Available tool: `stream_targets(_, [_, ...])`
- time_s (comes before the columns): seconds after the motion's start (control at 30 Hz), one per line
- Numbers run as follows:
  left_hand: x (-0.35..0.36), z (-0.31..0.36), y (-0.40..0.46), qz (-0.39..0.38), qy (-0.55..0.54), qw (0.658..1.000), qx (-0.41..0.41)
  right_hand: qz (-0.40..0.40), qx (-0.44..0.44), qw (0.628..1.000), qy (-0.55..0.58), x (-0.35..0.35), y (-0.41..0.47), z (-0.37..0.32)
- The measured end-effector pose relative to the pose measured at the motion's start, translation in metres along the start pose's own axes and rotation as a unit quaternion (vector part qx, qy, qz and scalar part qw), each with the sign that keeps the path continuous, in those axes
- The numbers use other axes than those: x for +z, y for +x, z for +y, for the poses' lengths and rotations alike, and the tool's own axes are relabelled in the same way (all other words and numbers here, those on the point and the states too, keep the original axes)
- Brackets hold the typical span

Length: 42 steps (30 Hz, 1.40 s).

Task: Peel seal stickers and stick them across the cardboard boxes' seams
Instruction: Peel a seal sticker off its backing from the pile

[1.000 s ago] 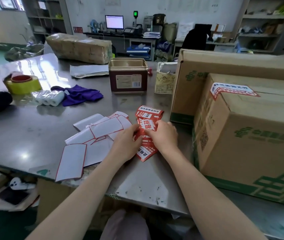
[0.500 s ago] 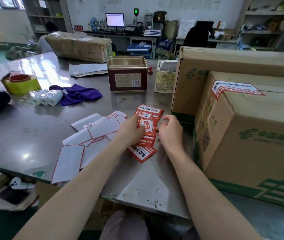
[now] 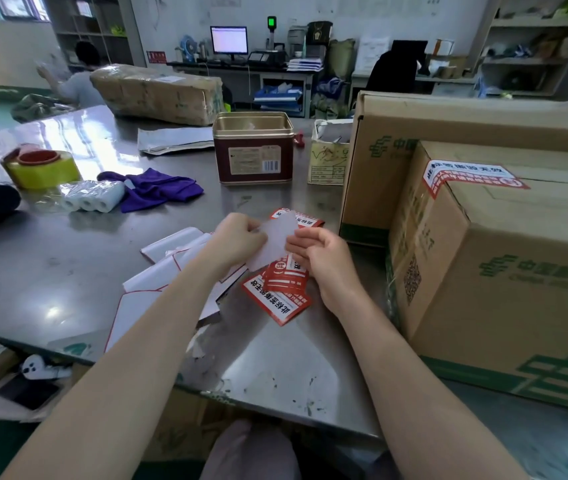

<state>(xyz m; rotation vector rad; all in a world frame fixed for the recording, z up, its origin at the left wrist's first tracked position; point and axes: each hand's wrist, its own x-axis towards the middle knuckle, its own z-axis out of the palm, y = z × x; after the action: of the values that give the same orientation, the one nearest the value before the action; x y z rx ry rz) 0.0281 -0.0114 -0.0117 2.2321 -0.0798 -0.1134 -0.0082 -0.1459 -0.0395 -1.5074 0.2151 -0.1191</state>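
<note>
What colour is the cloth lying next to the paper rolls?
Purple cloth, seen in the head view.

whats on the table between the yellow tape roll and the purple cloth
In the head view, a wrapped pack of white rolls lies between the yellow tape roll and the purple cloth, close against the cloth's left edge.

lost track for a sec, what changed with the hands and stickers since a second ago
Both hands lifted off the sticker pile; left hand and right hand now hold one raised sticker, its pale back showing. Near box, its seal sticker and the backing sheets stayed put.
</note>
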Motion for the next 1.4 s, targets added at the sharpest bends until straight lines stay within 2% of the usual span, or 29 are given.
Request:
stream_targets(0.07, [-0.009, -0.011, 0.005, 0.015, -0.025, 0.999, -0.016, 0.041, -0.025, 0.995, -0.085, -0.004, 0.000, 0.003])
stream_targets(0.17, [-0.022, -0.023, 0.005, 0.045, -0.083, 0.995, -0.039, 0.085, -0.082, 0.959, -0.256, -0.010, 0.001, 0.009])
stream_targets(0.3, [-0.032, -0.028, 0.003, 0.107, -0.113, 0.987, -0.049, 0.018, -0.103, 0.899, -0.424, -0.004, 0.004, 0.016])
stream_targets(0.4, [-0.034, -0.035, 0.004, 0.233, -0.027, 0.972, 0.014, -0.032, -0.116, 0.841, -0.528, 0.002, 0.003, 0.017])
stream_targets(0.43, [-0.035, -0.038, 0.004, 0.274, 0.023, 0.960, 0.056, -0.041, -0.115, 0.832, -0.541, 0.002, 0.002, 0.016])
stream_targets(0.5, [-0.036, -0.049, 0.006, 0.308, 0.117, 0.934, 0.137, -0.041, -0.115, 0.830, -0.544, 0.003, 0.002, 0.017])
stream_targets(0.57, [-0.033, -0.061, 0.011, 0.304, 0.219, 0.907, 0.194, -0.037, -0.116, 0.834, -0.539, 0.003, 0.002, 0.017])
stream_targets(0.67, [-0.030, -0.071, 0.009, 0.270, 0.346, 0.881, 0.175, -0.037, -0.118, 0.836, -0.535, 0.002, -0.001, 0.015])
stream_targets(0.77, [-0.030, -0.071, 0.006, 0.184, 0.396, 0.894, 0.097, -0.037, -0.130, 0.835, -0.533, 0.000, -0.002, 0.015])
stream_targets(0.9, [-0.036, -0.051, 0.005, 0.074, 0.400, 0.913, 0.021, -0.033, -0.136, 0.828, -0.542, 0.000, -0.003, 0.015])
stream_targets(0.97, [-0.034, -0.042, 0.004, 0.055, 0.407, 0.912, 0.010, -0.030, -0.139, 0.829, -0.540, 0.000, -0.003, 0.015])
stream_targets(1.03, [-0.024, -0.036, -0.002, 0.104, 0.363, 0.925, 0.039, -0.027, -0.143, 0.830, -0.538, 0.001, -0.004, 0.016])
stream_targets(1.1, [-0.007, -0.027, -0.011, 0.153, 0.216, 0.961, 0.083, -0.020, -0.150, 0.829, -0.538, 0.002, -0.005, 0.015])
stream_targets(1.17, [0.012, -0.019, -0.022, 0.163, 0.094, 0.976, 0.114, -0.013, -0.162, 0.835, -0.525, 0.003, -0.006, 0.015])
stream_targets(1.4, [0.038, -0.026, -0.028, 0.157, -0.016, 0.982, 0.100, 0.012, -0.192, 0.861, -0.470, 0.001, -0.009, 0.013])
